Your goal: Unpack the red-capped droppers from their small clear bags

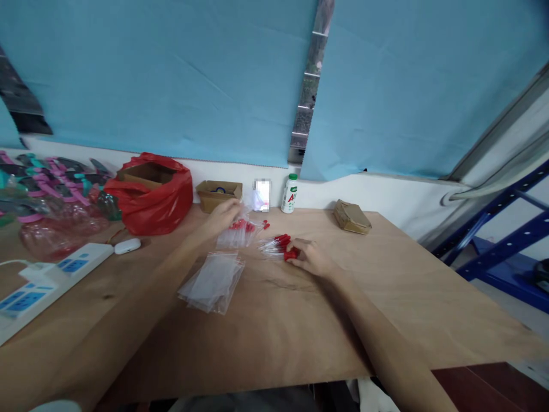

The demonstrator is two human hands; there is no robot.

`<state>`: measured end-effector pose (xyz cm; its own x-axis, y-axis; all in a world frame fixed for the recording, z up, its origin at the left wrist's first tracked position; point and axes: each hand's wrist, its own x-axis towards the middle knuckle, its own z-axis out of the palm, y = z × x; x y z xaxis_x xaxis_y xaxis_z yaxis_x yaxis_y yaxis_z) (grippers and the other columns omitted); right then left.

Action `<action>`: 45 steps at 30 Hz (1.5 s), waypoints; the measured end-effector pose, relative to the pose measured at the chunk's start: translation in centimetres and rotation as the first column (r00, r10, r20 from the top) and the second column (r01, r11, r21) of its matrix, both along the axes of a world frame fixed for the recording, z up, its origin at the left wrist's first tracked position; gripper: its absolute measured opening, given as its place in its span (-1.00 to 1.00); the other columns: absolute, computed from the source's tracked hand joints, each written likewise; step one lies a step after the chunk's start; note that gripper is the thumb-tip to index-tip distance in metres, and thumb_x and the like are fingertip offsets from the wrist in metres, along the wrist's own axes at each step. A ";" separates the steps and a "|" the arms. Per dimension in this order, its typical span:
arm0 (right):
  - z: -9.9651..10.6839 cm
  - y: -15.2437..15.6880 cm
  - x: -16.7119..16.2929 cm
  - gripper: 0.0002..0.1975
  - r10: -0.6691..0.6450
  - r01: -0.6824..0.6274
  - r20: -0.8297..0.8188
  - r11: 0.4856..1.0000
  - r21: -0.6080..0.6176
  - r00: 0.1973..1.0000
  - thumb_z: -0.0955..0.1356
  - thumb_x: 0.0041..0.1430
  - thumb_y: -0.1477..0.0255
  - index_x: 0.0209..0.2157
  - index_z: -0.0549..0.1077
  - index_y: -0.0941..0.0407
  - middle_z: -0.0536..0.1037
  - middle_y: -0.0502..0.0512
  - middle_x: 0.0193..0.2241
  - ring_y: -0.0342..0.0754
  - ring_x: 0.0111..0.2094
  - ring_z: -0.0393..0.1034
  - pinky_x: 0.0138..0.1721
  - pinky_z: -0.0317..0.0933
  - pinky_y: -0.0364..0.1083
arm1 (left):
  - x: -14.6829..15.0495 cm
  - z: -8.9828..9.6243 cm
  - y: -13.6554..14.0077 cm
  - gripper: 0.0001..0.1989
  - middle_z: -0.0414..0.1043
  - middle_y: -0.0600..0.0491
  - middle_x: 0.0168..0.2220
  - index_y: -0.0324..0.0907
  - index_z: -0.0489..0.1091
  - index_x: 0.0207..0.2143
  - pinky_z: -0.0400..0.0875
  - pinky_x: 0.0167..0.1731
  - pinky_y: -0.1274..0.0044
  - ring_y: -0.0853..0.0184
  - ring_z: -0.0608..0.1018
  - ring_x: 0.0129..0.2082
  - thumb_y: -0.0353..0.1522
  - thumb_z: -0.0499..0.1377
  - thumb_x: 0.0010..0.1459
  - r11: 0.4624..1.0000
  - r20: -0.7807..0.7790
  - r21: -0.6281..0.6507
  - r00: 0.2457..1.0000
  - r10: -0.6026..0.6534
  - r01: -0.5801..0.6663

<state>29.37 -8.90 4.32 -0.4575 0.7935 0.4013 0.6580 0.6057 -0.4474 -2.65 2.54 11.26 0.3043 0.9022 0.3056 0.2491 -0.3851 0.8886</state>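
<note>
My left hand (pixel 226 215) is closed, pinching the edge of a clear plastic bag (pixel 231 237) near the middle of the table. Red pieces (pixel 243 225) show in or behind that bag; which of the two I cannot tell. To the right, my right hand (pixel 314 257) curls its fingers on the red ends of several slim red-handled tools (pixel 281 243). Their thin silvery shafts point left, toward the bag, and their tips are too blurred to make out. Nearer to me lies a loose stack of clear zip bags (pixel 214 281), touched by neither hand.
Along the wall stand a red plastic bag (pixel 158 197) around a carton, a small open box (pixel 217 197), a lit screen (pixel 261 195), a white bottle (pixel 290 194) and a cardboard box (pixel 351 216). At left are a power strip (pixel 51 280), a white case (pixel 127 246) and spray bottles (pixel 60 212).
</note>
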 end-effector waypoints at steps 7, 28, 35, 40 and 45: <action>0.4 -0.3 -0.7 -0.84 -0.028 0.015 0.171 0.997 0.078 0.985 0.49 0.27 0.33 -0.20 0.50 0.07 0.58 0.12 -0.24 0.06 -0.18 0.43 -0.12 0.23 -0.02 | 0.8 0.4 -1.4 -0.50 0.57 -0.05 -0.18 -0.21 0.51 -0.08 0.41 -0.34 0.51 0.30 0.56 -0.31 -0.09 0.40 0.04 0.988 0.059 -0.124 0.995 -0.085 0.092; -0.5 -0.9 -3.8 -0.48 -0.182 0.066 -0.549 0.973 -0.223 0.816 0.38 0.36 0.10 0.23 0.31 0.00 0.61 0.06 -0.19 0.01 -0.18 0.49 -0.11 0.36 0.00 | 3.2 -1.0 -3.9 -0.54 0.60 -0.01 -0.18 -0.16 0.47 -0.15 0.43 -0.26 0.47 0.20 0.59 -0.20 -0.12 0.46 -0.01 0.903 -0.038 -0.189 0.916 -0.400 0.387; -0.3 -0.7 -4.5 -0.57 -0.231 -0.073 -0.785 0.941 -0.330 0.575 0.50 0.17 0.00 -0.11 0.52 0.02 0.56 -0.02 -0.41 -0.06 -0.38 0.43 -0.28 0.37 -0.06 | 3.6 -1.4 -4.7 -0.54 0.57 0.01 -0.29 -0.15 0.45 -0.18 0.41 -0.41 0.50 0.26 0.58 -0.36 -0.17 0.50 -0.05 0.906 -0.109 -0.214 0.912 -0.394 0.366; -0.4 -0.2 -4.0 -0.58 -0.267 -0.012 -0.796 0.945 -0.326 0.543 0.53 0.14 0.04 -0.18 0.53 0.07 0.55 -0.04 -0.51 -0.11 -0.49 0.39 -0.38 0.28 -0.11 | 2.8 -1.0 -4.0 -0.53 0.55 0.01 -0.26 -0.18 0.45 -0.20 0.40 -0.48 0.54 0.29 0.55 -0.37 -0.07 0.47 0.01 0.911 -0.081 -0.201 0.921 -0.381 0.359; -0.3 0.1 -3.9 -0.54 -0.316 0.013 -0.798 0.933 -0.361 0.513 0.55 0.07 0.00 -0.27 0.51 0.08 0.58 0.00 -0.53 -0.09 -0.51 0.41 -0.42 0.28 -0.10 | 1.9 -0.6 -3.1 -0.51 0.58 -0.06 -0.18 -0.21 0.48 -0.18 0.47 -0.49 0.53 0.28 0.55 -0.34 0.01 0.40 0.10 0.908 -0.116 -0.203 0.912 -0.393 0.366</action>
